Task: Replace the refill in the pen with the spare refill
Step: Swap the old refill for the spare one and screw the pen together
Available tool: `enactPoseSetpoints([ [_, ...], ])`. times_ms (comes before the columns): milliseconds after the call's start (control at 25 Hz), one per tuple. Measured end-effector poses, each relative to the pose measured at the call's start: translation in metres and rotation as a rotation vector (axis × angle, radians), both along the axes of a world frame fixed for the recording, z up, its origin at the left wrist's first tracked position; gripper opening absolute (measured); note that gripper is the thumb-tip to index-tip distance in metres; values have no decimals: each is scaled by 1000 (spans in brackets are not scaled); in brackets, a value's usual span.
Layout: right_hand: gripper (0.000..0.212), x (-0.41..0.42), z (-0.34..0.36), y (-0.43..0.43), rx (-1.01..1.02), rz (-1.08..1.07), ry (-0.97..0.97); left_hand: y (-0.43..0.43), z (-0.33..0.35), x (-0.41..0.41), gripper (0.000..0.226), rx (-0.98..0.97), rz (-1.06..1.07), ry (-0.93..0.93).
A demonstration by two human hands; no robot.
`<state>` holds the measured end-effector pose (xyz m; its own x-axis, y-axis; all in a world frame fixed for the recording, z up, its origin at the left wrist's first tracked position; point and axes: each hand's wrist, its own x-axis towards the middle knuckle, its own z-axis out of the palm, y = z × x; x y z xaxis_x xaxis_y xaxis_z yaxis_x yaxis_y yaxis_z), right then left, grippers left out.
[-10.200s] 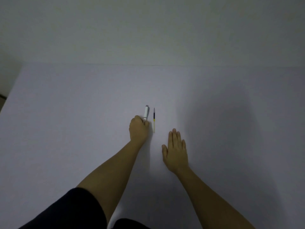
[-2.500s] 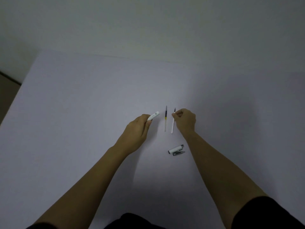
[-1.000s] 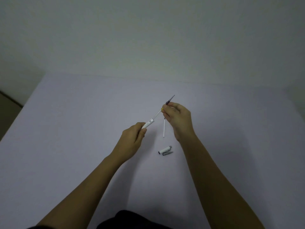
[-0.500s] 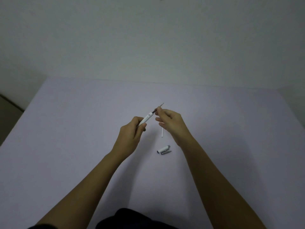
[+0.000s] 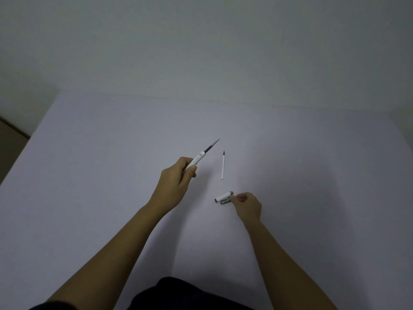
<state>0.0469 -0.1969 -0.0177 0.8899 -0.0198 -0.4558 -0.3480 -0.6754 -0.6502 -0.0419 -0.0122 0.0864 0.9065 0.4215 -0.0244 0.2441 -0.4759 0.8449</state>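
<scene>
My left hand point(image 5: 176, 182) grips the white pen barrel point(image 5: 198, 159) above the table, pointing it up and to the right. A dark refill point(image 5: 211, 146) sticks out of the barrel's open end, its thin tip bare. A second refill point(image 5: 222, 166), white with a dark tip, lies on the table just right of the barrel. The pen's white cap piece with a metal clip point(image 5: 223, 196) lies below it. My right hand point(image 5: 248, 205) is low on the table, thumb and forefinger pinched on the cap piece's right end.
The pale table point(image 5: 111, 153) runs to a far edge against a plain wall. Its left edge drops to a darker floor point(image 5: 11, 135). My dark clothing shows at the bottom of the view.
My right hand has let go of the refill at the barrel and dropped down to the cap piece. The refill now sits deeper in the barrel, which my left hand keeps holding.
</scene>
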Motion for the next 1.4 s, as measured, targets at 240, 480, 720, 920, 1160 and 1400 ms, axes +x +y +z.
enactPoseSetpoints([
  [240,22,4,-7,4,6,-16,-1,0,-3,6,14,-9,3,5],
  [480,20,5,-7,-1,58,-4,53,-5,-9,4,15,-15,-10,20],
  [720,19,11,6,-2,161,-77,56,-3,-12,1,15,3,-20,18],
  [920,17,35,60,7,736,-288,41,-1,-10,-2,15,92,-97,10],
  [1160,12,43,108,19,957,-259,-17,-4,-4,-3,17,150,-140,-12],
  [1400,12,37,114,22,984,-219,-18,-3,3,-4,17,149,-123,-16],
])
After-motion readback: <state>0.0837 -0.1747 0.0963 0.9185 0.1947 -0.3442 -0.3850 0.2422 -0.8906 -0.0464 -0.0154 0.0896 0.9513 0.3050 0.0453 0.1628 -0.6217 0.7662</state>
